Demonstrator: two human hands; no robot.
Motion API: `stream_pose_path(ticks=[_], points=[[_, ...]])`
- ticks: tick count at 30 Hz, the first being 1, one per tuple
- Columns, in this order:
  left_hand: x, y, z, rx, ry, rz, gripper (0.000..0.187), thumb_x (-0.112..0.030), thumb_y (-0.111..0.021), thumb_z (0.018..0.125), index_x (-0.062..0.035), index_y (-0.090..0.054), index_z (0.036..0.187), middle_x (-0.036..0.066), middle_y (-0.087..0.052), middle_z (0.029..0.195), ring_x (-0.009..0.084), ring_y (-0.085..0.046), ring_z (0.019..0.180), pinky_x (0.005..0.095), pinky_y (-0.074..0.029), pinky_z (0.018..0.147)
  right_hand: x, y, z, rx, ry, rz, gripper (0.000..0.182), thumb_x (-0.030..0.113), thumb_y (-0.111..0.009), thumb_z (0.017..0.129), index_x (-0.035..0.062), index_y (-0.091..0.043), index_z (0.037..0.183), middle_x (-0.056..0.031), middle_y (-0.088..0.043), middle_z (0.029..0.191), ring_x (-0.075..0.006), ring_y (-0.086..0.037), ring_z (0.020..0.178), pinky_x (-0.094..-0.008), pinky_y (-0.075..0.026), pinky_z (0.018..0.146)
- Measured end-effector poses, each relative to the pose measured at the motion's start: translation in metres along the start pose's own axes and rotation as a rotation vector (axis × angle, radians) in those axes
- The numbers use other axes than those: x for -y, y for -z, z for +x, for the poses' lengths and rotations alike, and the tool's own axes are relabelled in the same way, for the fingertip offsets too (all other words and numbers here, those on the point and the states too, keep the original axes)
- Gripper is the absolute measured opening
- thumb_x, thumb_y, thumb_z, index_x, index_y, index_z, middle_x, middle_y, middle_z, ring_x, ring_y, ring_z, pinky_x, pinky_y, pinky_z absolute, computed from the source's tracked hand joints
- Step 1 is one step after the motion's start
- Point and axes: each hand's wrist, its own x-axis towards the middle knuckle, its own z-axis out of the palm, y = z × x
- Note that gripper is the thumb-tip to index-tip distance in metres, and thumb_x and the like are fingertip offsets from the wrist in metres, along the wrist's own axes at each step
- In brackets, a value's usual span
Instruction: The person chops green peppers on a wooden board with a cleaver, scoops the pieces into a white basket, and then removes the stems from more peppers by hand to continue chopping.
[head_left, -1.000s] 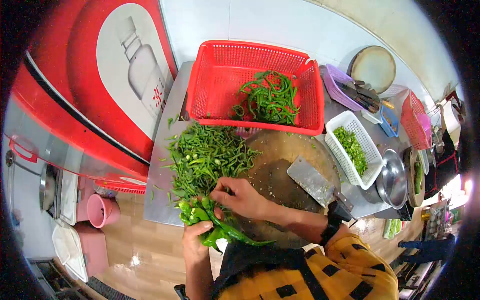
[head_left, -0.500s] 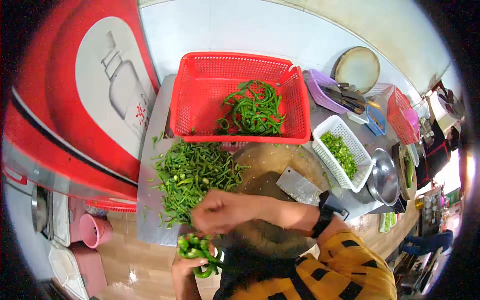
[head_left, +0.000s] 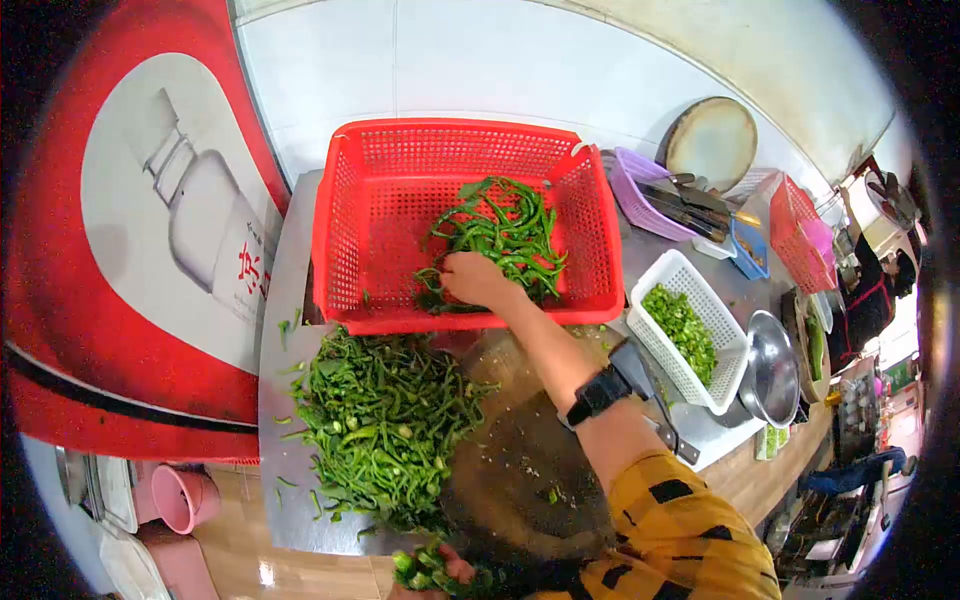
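My right hand [head_left: 475,281], with a black watch on its wrist, reaches into the red basket [head_left: 345,215]. Its curled fingers are at the left edge of a heap of long green chili peppers [head_left: 515,235], closed on peppers there; the fingertips are partly hidden. At the bottom edge my left hand [head_left: 458,568] is wrapped around a bunch of green chili peppers [head_left: 422,567], and most of that hand is out of view. A big pile of green pepper stems and pieces [head_left: 385,430] lies on the metal table between the hands.
A round chopping board [head_left: 530,470] stands right of the pile. A cleaver [head_left: 633,368] lies partly behind my forearm. Further right are a white basket of chopped green peppers [head_left: 735,345], a steel bowl [head_left: 772,370] and a purple basket of knives [head_left: 632,195].
My right hand has moved from beside the left hand up into the red basket. My left hand, still holding peppers, sits lower in view. The camera view has shifted.
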Motion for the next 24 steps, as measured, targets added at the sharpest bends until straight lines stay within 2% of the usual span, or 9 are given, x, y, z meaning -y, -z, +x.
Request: stream_pose_path(ticks=[3,5,10,12,17,19,20,23,24], points=[[0.006,-0.003,0.004,-0.042,0.066,-0.037,0.068,-0.01,-0.062,0.066,0.0014,-0.039,0.129,0.012,-0.058,0.096,0.0294,-0.059,0.09,0.0455,-0.047,0.08,-0.029,-0.023,0.013,0.092,-0.098,-0.081,0.028,0.026,-0.056,0.082,0.0,-0.063,0.09,-0.0212,-0.065,0.093,-0.0381,-0.063,0.09,-0.046,-0.051,0.079],[0.009,-0.004,0.007,-0.06,0.096,-0.059,0.066,-0.01,-0.061,0.067,0.0017,-0.04,0.128,0.012,-0.059,0.096,0.0294,-0.059,0.089,0.0449,-0.047,0.079,-0.05,-0.051,0.025,0.067,-0.139,-0.176,0.026,0.023,-0.058,0.081,-0.0006,-0.064,0.089,-0.0228,-0.065,0.093,-0.0398,-0.063,0.089,-0.0467,-0.051,0.077],[0.01,-0.004,0.014,-0.078,0.11,-0.08,0.059,-0.011,-0.06,0.07,0.0025,-0.042,0.124,0.013,-0.059,0.096,0.0293,-0.059,0.088,0.0435,-0.048,0.077,-0.054,-0.067,0.043,0.069,-0.072,-0.289,0.024,0.022,-0.059,0.079,0.0012,-0.065,0.089,-0.0218,-0.065,0.092,-0.0378,-0.064,0.09,-0.0473,-0.051,0.077],[0.012,-0.005,0.017,-0.069,0.11,-0.083,0.056,-0.011,-0.06,0.071,0.0028,-0.043,0.123,0.014,-0.059,0.097,0.0293,-0.059,0.087,0.0429,-0.048,0.077,-0.061,-0.064,0.04,0.001,-0.153,-0.117,0.025,0.022,-0.058,0.079,0.0019,-0.062,0.092,-0.0206,-0.065,0.09,-0.0382,-0.063,0.088,-0.0477,-0.051,0.076],[0.013,-0.002,0.021,-0.085,0.081,-0.067,0.049,-0.012,-0.059,0.074,0.0036,-0.046,0.119,0.015,-0.06,0.097,0.0293,-0.06,0.085,0.0415,-0.049,0.075,-0.057,-0.065,0.033,-0.006,-0.135,-0.067,0.027,0.025,-0.057,0.08,0.0058,-0.055,0.1,-0.0197,-0.063,0.098,-0.0387,-0.061,0.093,-0.0485,-0.05,0.077],[0.011,-0.001,0.021,-0.105,0.061,-0.069,0.047,-0.012,-0.058,0.075,0.0039,-0.047,0.117,0.015,-0.06,0.097,0.0293,-0.06,0.085,0.041,-0.049,0.074,-0.05,-0.063,0.029,0.026,0.12,-0.161,0.027,0.023,-0.055,0.082,0.0047,-0.055,0.102,-0.0194,-0.062,0.104,-0.0374,-0.06,0.096,-0.0489,-0.049,0.079],[0.01,0.002,0.019,-0.118,0.049,-0.071,0.045,-0.012,-0.058,0.076,0.0041,-0.048,0.117,0.015,-0.06,0.097,0.0293,-0.06,0.084,0.0407,-0.049,0.074,-0.048,-0.064,0.025,0.121,0.097,-0.245,0.028,0.021,-0.053,0.083,0.0045,-0.058,0.104,-0.0185,-0.061,0.109,-0.0368,-0.061,0.094,-0.0487,-0.05,0.079],[0.006,0.009,0.014,-0.176,-0.012,-0.079,0.042,-0.013,-0.057,0.078,0.0046,-0.049,0.115,0.016,-0.06,0.097,0.0292,-0.06,0.083,0.0398,-0.05,0.072,-0.059,-0.072,0.034,0.235,0.037,-0.188,0.025,0.021,-0.053,0.083,0.0056,-0.063,0.1,-0.0179,-0.063,0.104,-0.0363,-0.062,0.093,-0.0487,-0.05,0.078],[0.003,0.012,0.015,-0.192,-0.027,-0.089,0.04,-0.013,-0.057,0.078,0.0047,-0.05,0.114,0.016,-0.06,0.097,0.0292,-0.061,0.083,0.0395,-0.05,0.072,-0.062,-0.074,0.033,0.187,0.038,-0.192,0.024,0.021,-0.054,0.081,0.0049,-0.067,0.093,-0.0176,-0.066,0.095,-0.0345,-0.063,0.091,-0.0465,-0.051,0.077]])
